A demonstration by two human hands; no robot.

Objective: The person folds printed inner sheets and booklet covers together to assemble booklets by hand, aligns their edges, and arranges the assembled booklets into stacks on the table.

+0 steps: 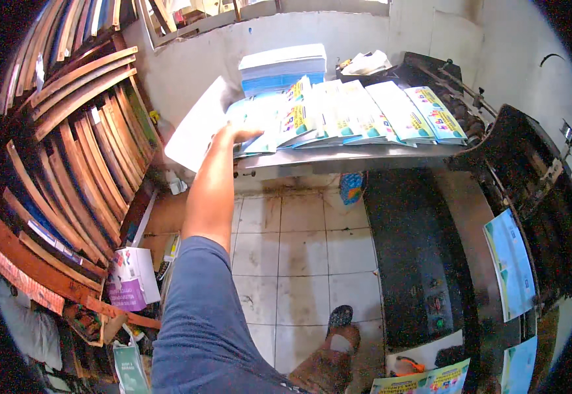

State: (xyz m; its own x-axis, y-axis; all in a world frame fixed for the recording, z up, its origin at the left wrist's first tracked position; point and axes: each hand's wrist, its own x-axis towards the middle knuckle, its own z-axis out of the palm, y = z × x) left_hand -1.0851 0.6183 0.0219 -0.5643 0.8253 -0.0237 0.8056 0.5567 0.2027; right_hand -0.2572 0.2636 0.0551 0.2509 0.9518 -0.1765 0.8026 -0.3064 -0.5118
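Your left hand (236, 136) grips a white sheet (197, 125) at the left end of the fanned printed sheets (351, 111) on the far table (338, 157).

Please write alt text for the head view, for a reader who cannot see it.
A person's left hand reaches across to a fanned row of colourful printed sheets on a grey table, beside a white paper stack. A dark printing machine stands to the right, wooden racks to the left, above a tiled floor.
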